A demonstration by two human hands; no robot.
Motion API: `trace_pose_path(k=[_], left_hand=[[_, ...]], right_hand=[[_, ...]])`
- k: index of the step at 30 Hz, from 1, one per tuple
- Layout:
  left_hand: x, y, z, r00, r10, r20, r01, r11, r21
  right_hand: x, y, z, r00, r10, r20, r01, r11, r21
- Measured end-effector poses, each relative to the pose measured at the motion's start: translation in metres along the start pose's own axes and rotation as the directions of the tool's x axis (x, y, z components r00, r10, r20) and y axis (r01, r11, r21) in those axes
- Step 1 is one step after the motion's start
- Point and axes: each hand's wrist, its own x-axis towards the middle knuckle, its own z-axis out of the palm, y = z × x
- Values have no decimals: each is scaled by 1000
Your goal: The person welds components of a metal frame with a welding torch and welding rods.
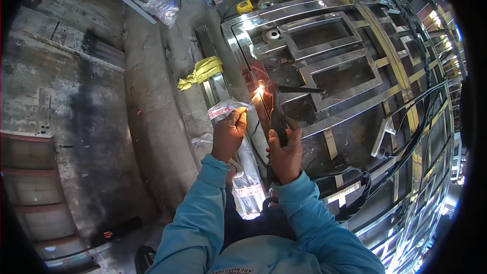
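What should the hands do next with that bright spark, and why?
Probably keep the right hand steady and ease the dark torch a little along the shiny steel frame. The spark glows right at the frame's edge, and the left hand holds a thin rod pointing into it, so the joint there looks unfinished.

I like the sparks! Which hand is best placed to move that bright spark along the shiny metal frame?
Probably the right hand: it grips the black welding torch whose tip makes the spark.
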Motion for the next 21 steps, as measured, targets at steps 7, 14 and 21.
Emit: trace_pose_path(k=[7,14,21], left_hand=[[-30,3,-29,990,-136,-48,131,987,-88],[-100,-50,-78,891,-418,-179,409,908,-87],[-192,-99,-105,795,-554,-248,566,824,-26]], right_hand=[[0,12,6,990,-141,-16,141,990,22],[0,4,0,995,-102,-2,102,995,5],[-1,-4,3,996,-81,-40,84,993,77]])
